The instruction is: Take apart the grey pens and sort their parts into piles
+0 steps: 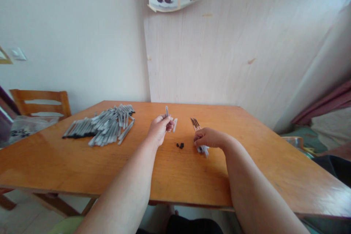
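Note:
Pinched in my left hand [163, 124] is a slim translucent pen barrel [166, 110], pointing up over the middle of the table. A second clear piece [175, 125] shows just right of those fingers; whether the hand holds it too is unclear. My right hand [207, 137] lies with curled fingers on a small row of pens [203, 150]. Their dark, thin ends [195, 123] stick out beyond the hand, and clear ends show below it. What the right fingertips pinch is hidden. Between the hands sit several small black caps [181, 146].
A large heap of translucent pen barrels [108, 125], some with black ends, covers the left of the wooden table [175, 175]. A wooden chair [44, 97] and a clear plastic bag [30, 128] stand beyond the left edge. A wall [192, 58] rises behind.

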Motion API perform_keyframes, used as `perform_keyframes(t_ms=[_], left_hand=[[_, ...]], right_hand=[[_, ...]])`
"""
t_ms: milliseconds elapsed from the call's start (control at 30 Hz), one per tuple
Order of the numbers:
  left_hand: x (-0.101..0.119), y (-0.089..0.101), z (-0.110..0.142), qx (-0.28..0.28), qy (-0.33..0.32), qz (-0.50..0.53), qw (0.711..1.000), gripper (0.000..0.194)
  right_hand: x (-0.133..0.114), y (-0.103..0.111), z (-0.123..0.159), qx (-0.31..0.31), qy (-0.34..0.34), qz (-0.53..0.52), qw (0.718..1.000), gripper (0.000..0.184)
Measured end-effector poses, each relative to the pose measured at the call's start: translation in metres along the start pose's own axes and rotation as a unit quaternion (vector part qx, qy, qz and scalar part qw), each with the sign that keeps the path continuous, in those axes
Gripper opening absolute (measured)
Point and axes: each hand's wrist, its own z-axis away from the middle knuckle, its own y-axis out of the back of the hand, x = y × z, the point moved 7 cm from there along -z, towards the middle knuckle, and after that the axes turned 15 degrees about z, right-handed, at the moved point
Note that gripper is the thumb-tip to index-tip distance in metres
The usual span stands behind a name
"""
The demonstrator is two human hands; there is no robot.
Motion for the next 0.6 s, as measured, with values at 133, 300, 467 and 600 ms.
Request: perform_keyframes(t_ms=[133, 300, 467, 600], left_hand=[[0.000, -0.001, -0.001, -0.005, -0.004, 0.019, 1.000, 0.018], [-0.002, -0.008, 0.001, -0.036, 0.033, 0.091, 0.995, 0.018], [-0.008, -0.021, 0.007, -0.087, 0.087, 0.139, 0.983, 0.020], [-0.013, -0.026, 0.011, -0.105, 0.111, 0.152, 0.976, 0.020]], right_hand=[[0.000, 0.013, -0.003, 0.105, -0.004, -0.016, 0.994, 0.011], [-0.019, 0.020, -0.005, 0.193, 0.003, -0.045, 0.980, 0.023], [-0.036, 0.012, -0.007, 0.187, 0.019, -0.166, 0.968, 0.026], [-0.043, 0.003, -0.008, 0.143, 0.024, -0.239, 0.960, 0.028]])
